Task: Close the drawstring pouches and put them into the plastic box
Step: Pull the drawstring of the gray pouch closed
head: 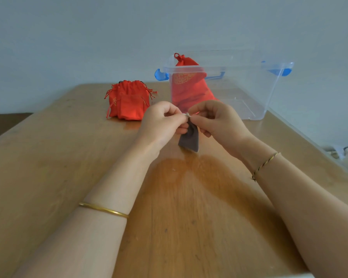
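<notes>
Grey pouch (189,138), small, neck gathered, pinched by left hand (163,121) and right hand (217,119).

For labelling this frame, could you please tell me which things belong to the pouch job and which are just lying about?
Job: grey pouch, pinched by left hand and right hand; red pouches on the table; red pouch inside plastic box.
Lying about: gold bangle; cord bracelet; unclear items at far right.

Small grey pouch (189,138) cinched, hanging above table, red pouches (128,101) beside clear plastic box (249,93)
</notes>
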Demonstrator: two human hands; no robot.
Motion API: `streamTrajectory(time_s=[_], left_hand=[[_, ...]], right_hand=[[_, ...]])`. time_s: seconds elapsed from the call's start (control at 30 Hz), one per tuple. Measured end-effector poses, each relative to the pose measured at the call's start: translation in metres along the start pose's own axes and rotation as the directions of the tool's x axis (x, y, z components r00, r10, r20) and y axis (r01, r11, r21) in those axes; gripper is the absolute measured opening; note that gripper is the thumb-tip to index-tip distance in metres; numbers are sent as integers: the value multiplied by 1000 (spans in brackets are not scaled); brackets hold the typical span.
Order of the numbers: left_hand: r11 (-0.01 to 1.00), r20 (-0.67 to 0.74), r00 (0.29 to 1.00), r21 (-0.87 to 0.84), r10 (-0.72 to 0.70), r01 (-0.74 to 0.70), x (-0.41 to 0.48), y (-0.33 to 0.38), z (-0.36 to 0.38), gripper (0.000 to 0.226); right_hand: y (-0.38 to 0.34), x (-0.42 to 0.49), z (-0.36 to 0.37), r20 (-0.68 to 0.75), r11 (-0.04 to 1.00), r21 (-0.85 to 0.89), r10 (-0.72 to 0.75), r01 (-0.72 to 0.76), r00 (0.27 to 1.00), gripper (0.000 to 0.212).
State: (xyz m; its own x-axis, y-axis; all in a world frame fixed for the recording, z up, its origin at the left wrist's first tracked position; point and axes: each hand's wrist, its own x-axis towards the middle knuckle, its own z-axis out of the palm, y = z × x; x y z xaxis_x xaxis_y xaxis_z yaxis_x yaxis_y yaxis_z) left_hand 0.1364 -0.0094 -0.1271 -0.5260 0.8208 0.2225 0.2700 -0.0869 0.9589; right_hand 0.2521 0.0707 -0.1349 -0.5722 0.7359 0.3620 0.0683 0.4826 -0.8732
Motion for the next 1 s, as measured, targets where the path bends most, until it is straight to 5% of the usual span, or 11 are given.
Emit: streamTrajectory(time_s=[0.5, 1.0], left_hand=[[994, 21, 996, -61, -90, 91, 0, 1, -1, 13], [867, 20, 988, 478, 151, -142, 3, -6, -14, 27]], right_hand=[[1, 0, 7, -42, 955, -272, -136, 119, 990, 12], [7, 5, -6, -93, 931, -364, -80, 41, 992, 10]])
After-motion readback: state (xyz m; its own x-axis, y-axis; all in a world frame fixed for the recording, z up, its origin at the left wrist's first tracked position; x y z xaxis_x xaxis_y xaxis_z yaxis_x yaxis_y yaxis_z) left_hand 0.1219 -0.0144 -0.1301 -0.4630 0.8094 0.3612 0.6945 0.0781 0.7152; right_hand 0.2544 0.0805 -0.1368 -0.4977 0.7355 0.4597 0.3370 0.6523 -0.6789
